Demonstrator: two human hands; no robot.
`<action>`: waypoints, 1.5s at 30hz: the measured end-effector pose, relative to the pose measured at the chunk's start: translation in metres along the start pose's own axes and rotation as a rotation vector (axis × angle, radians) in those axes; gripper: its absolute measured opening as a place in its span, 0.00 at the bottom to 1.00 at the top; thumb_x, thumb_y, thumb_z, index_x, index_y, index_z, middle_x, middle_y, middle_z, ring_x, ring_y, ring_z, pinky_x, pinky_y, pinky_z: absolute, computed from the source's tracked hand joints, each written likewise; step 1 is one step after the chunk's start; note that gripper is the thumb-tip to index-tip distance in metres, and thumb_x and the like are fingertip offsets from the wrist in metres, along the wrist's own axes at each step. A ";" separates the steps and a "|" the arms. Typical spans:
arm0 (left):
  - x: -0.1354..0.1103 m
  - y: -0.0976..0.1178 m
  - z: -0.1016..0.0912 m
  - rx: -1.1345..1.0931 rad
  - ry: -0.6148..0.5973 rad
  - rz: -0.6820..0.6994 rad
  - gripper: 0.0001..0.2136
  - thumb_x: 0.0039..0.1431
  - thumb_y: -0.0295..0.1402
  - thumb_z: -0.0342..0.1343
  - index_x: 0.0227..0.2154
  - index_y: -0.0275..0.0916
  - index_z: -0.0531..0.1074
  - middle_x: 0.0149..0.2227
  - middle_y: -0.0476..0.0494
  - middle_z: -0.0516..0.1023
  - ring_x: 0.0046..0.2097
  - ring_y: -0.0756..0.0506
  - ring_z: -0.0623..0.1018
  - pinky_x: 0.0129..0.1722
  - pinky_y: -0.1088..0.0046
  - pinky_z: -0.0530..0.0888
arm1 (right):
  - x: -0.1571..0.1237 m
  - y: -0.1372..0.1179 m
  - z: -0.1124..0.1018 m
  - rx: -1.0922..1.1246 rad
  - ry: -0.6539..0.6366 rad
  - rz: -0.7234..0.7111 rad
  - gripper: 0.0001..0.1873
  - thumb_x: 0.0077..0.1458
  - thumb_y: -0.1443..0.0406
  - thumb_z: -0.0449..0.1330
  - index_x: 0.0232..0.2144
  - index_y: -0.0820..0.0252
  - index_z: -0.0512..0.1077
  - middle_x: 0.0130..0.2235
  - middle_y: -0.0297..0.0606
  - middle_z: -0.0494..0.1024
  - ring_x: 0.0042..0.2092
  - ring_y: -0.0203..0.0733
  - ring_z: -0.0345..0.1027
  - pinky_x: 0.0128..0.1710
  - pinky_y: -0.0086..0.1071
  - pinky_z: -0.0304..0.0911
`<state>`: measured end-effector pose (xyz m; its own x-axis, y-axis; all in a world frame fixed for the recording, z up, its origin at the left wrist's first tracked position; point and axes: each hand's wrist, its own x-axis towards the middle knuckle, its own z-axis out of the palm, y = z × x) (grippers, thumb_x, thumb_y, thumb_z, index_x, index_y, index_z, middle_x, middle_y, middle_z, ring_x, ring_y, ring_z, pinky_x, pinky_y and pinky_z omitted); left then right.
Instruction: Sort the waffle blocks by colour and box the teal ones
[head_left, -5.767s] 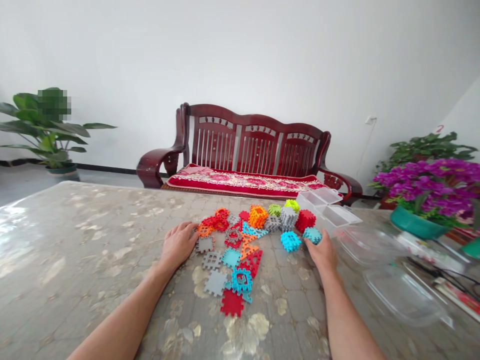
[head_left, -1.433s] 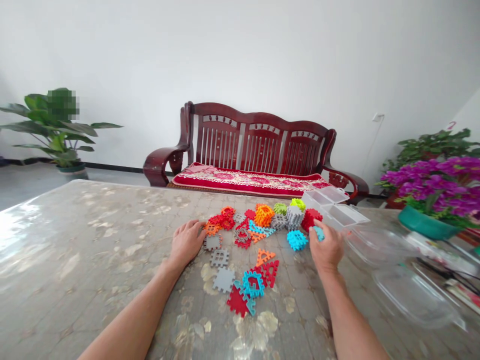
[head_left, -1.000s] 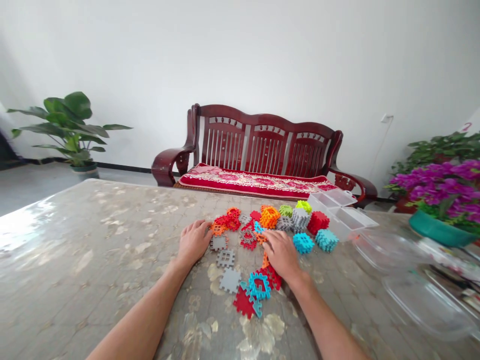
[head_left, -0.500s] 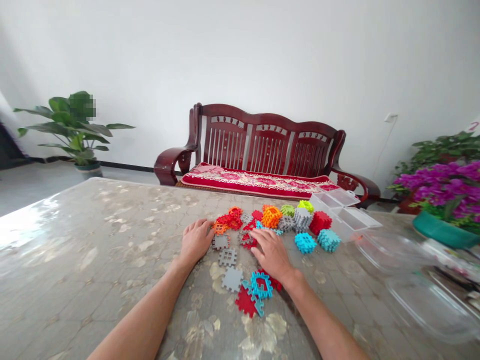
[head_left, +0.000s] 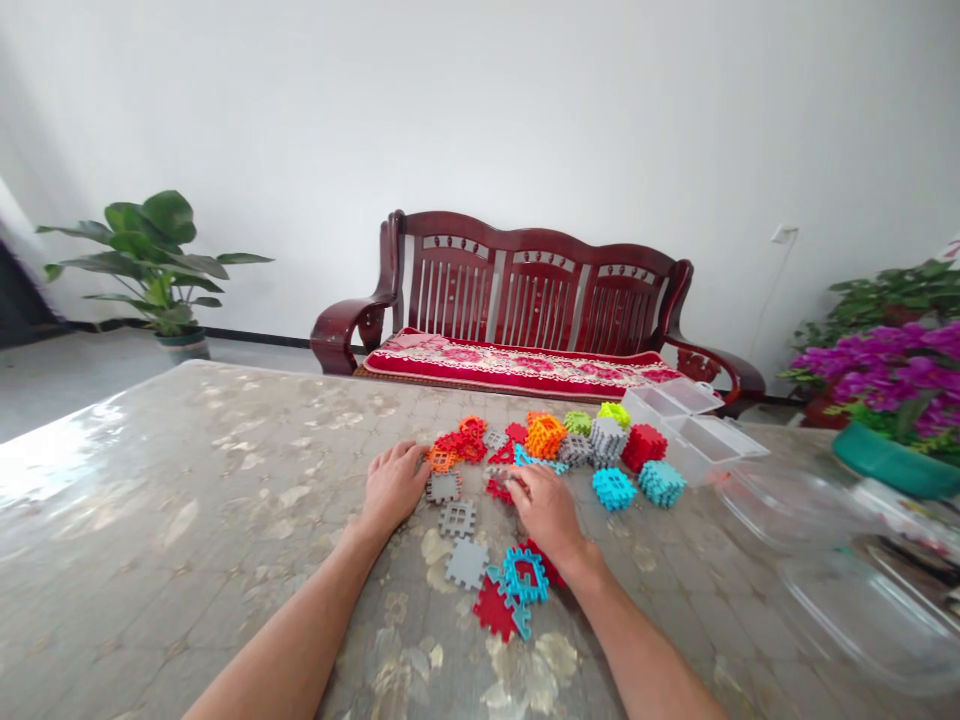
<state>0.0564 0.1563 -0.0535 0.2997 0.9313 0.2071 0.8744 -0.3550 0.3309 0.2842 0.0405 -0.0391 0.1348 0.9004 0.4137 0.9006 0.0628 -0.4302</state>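
My left hand [head_left: 396, 485] lies flat on the table, fingers stretched out and holding nothing. Its fingertips are beside an orange square puzzle tile [head_left: 442, 459] and a grey tile [head_left: 444, 487]. My right hand [head_left: 549, 505] has its fingers curled into a pinch at the edge of a small grey tile [head_left: 498, 471], which they partly cover. Under and beside that tile is a red piece [head_left: 498, 489]. Nearer me lie a grey window tile [head_left: 457, 519], a plain grey tile [head_left: 468, 564], a red tile [head_left: 495, 610] and blue frame tiles [head_left: 525, 576].
Stacks of orange [head_left: 545, 435], grey [head_left: 607, 441], red [head_left: 645, 447], blue [head_left: 613, 489] and teal tiles [head_left: 661, 484] stand beyond my right hand. A clear divided box [head_left: 701, 450], clear lids [head_left: 862, 610] and a flower pot [head_left: 892, 460] are at the right.
My right hand's fingers have drawn in from a spread pose to a pinch on the small grey tile. My left hand stays in place.
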 end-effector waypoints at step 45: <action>-0.001 0.001 0.000 0.005 0.035 0.011 0.17 0.65 0.37 0.46 0.51 0.47 0.75 0.57 0.42 0.76 0.58 0.41 0.73 0.59 0.60 0.66 | 0.012 0.064 -0.063 -0.446 0.298 0.419 0.23 0.53 0.52 0.65 0.48 0.57 0.75 0.44 0.46 0.79 0.45 0.53 0.69 0.44 0.40 0.60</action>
<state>0.0570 0.1555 -0.0534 0.2958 0.9238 0.2431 0.8730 -0.3647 0.3237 0.3698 0.0286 -0.0113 0.5595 0.6489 0.5156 0.8234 -0.5064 -0.2562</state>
